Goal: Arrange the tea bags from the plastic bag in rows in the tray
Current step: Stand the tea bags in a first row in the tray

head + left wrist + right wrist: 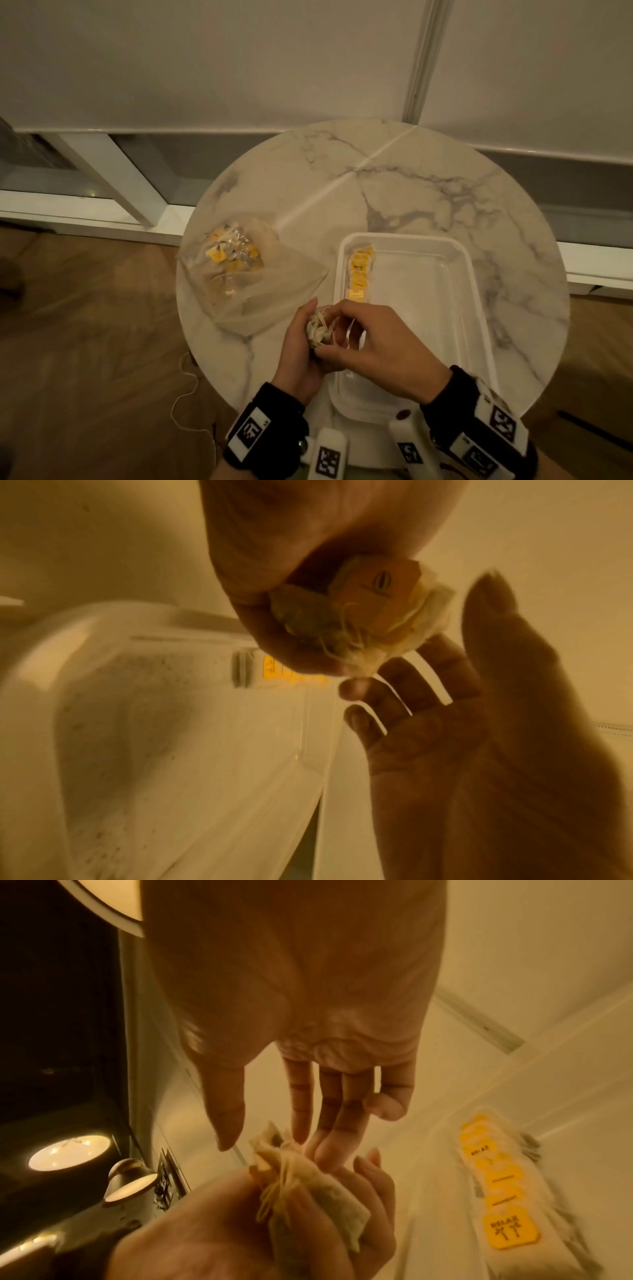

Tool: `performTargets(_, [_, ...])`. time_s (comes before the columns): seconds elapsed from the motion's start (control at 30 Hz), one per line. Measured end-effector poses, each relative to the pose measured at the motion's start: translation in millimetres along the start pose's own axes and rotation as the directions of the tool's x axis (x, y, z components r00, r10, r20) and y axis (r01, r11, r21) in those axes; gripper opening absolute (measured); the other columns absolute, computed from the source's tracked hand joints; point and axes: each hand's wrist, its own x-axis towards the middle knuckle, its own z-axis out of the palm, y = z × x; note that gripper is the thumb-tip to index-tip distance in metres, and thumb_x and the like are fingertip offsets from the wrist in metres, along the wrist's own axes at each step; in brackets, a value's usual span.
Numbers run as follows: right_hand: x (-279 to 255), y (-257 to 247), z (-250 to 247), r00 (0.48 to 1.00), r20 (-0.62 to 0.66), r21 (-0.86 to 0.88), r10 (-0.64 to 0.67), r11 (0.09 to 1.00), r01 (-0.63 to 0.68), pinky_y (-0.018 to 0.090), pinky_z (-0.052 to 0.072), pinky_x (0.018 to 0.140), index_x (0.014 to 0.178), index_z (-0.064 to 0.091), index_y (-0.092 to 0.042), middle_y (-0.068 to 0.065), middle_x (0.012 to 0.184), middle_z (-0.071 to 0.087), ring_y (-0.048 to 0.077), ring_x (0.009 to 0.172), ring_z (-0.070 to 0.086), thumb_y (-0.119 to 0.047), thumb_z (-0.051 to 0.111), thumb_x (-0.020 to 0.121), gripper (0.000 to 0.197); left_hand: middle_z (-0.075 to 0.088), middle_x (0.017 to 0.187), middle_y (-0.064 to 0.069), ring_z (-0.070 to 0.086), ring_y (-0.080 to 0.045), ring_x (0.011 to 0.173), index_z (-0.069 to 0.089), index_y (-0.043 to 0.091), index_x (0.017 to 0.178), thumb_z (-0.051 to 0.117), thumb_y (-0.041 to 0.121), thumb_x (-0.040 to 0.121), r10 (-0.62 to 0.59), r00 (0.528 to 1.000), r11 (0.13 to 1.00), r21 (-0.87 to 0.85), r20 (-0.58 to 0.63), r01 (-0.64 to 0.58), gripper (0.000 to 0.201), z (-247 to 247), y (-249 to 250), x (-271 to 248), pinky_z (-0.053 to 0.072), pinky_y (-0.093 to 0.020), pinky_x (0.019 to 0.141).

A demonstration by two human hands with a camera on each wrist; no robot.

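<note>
A round marble table (428,178) carries a white tray (459,260) at the person's right and a clear plastic bag (260,284) at the left, well apart, the bag still holding a heap of tea bags with yellow tags. One row of tea bags (359,275) lies along the tray's left wall. Above the tray's near left corner the left hand (296,356) curls its fingers round a clump of tea bags (320,330), strings bunched together, while the right hand (380,342) reaches in with fingers nearly straight, their tips at the top of the clump; whether they have pinched a bag cannot be told from these views. The risk, on this showing, lies in the tangled strings: pulling one bag free could drag others out or tear the thin paper (and spill them outside the tray). The yellow tags (507,1229) in the row read "RELAX" in the right wrist view; smaller print below is illegible.
</note>
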Motion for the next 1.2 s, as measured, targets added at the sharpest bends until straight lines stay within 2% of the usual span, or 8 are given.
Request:
performTargets(0.1, [-2, 5, 0, 0.997, -0.073, -0.073, -0.022, 0.997, 0.017, 0.032, 0.052, 0.069, 0.095, 0.064, -0.029, -0.015, 0.076, 0.061, 0.008, 0.071, 0.059, -0.042, 0.075, 0.077, 0.024, 0.061, 0.067, -0.005, 0.061, -0.017, 0.060, 0.069, 0.013, 0.072, 0.048, 0.044, 0.094, -0.050, 0.999, 0.998, -0.031, -0.002, 0.050, 0.044, 6, -2, -2, 0.046, -0.029, 0.060])
performTargets(0.23, [-2, 14, -11, 0.984, -0.162, 0.102, 0.067, 0.994, -0.051, 0.033, 0.056, 0.068, 0.088, 0.070, -0.023, -0.007, 0.073, 0.069, 0.011, 0.066, 0.064, -0.015, 0.076, 0.082, 0.011, 0.065, 0.072, -0.008, 0.060, -0.018, 0.055, 0.076, 0.011, 0.078, 0.049, 0.048, 0.091, -0.105, 0.994, 0.994, 0.013, 0.024, 0.105, 0.048, 7, -5, -3, 0.043, -0.025, 0.049])
performTargets(0.43, [0, 19, -23, 0.969, -0.172, 0.268, 0.177, 0.955, -0.127, 0.028, 0.055, 0.061, 0.088, 0.074, -0.015, 0.009, 0.071, 0.069, 0.018, 0.060, 0.065, -0.006, 0.074, 0.084, 0.010, 0.066, 0.077, -0.011, 0.060, -0.019, 0.057, 0.076, 0.009, 0.083, 0.050, 0.048, 0.087, -0.120, 0.989, 0.993, 0.029, 0.087, 0.118, 0.046, 13, -11, -5, 0.044, -0.022, 0.046])
performTargets(0.6, [1, 20, -29, 0.960, -0.235, 0.161, 0.149, 0.980, -0.112, 0.039, 0.057, 0.069, 0.090, 0.076, -0.022, -0.002, 0.075, 0.071, 0.022, 0.069, 0.066, -0.013, 0.069, 0.088, 0.012, 0.068, 0.074, -0.010, 0.066, -0.019, 0.060, 0.071, 0.007, 0.083, 0.044, 0.031, 0.093, -0.086, 0.988, 0.996, 0.021, 0.127, 0.084, 0.037, 16, -13, -6, 0.050, -0.025, 0.047])
performTargets(0.73, [-3, 9, -30, 0.973, -0.182, 0.056, 0.140, 0.990, -0.132, 0.026, 0.050, 0.066, 0.093, 0.071, -0.027, -0.008, 0.073, 0.065, 0.009, 0.063, 0.058, -0.030, 0.079, 0.079, 0.016, 0.070, 0.080, -0.009, 0.068, -0.019, 0.066, 0.077, 0.011, 0.082, 0.046, 0.029, 0.094, -0.082, 0.991, 0.996, 0.031, 0.107, 0.079, 0.038, 17, -15, -6, 0.052, -0.030, 0.059])
performTargets(1.0, [4, 5, -39, 0.971, -0.233, -0.021, 0.044, 0.999, -0.050, 0.015, 0.044, 0.064, 0.091, 0.071, -0.027, -0.009, 0.075, 0.066, 0.007, 0.066, 0.058, -0.010, 0.077, 0.077, 0.024, 0.065, 0.074, -0.008, 0.062, -0.019, 0.060, 0.067, 0.007, 0.091, 0.058, 0.029, 0.086, -0.155, 0.986, 0.984, -0.084, 0.060, 0.160, 0.024, 16, -23, -6, 0.052, -0.026, 0.049])
performTargets(1.07, [6, 2, -42, 0.969, -0.246, -0.040, 0.017, 0.999, -0.028, 0.017, 0.046, 0.064, 0.092, 0.071, -0.027, -0.009, 0.075, 0.066, 0.007, 0.066, 0.058, -0.009, 0.074, 0.080, 0.021, 0.064, 0.078, -0.009, 0.061, -0.021, 0.063, 0.066, 0.006, 0.094, 0.062, 0.032, 0.079, -0.166, 0.984, 0.983, -0.073, 0.071, 0.171, 0.030, 17, -27, -6, 0.051, -0.028, 0.050])
performTargets(1.2, [9, -2, -52, 0.989, -0.149, -0.053, 0.008, 0.998, -0.016, 0.031, 0.055, 0.067, 0.097, 0.073, -0.023, -0.004, 0.078, 0.069, 0.012, 0.066, 0.064, -0.006, 0.067, 0.087, 0.020, 0.066, 0.081, -0.007, 0.063, -0.020, 0.064, 0.072, 0.010, 0.096, 0.049, 0.047, 0.091, -0.133, 0.982, 0.990, -0.032, 0.130, 0.139, 0.043, 20, -29, -4, 0.049, -0.028, 0.052])
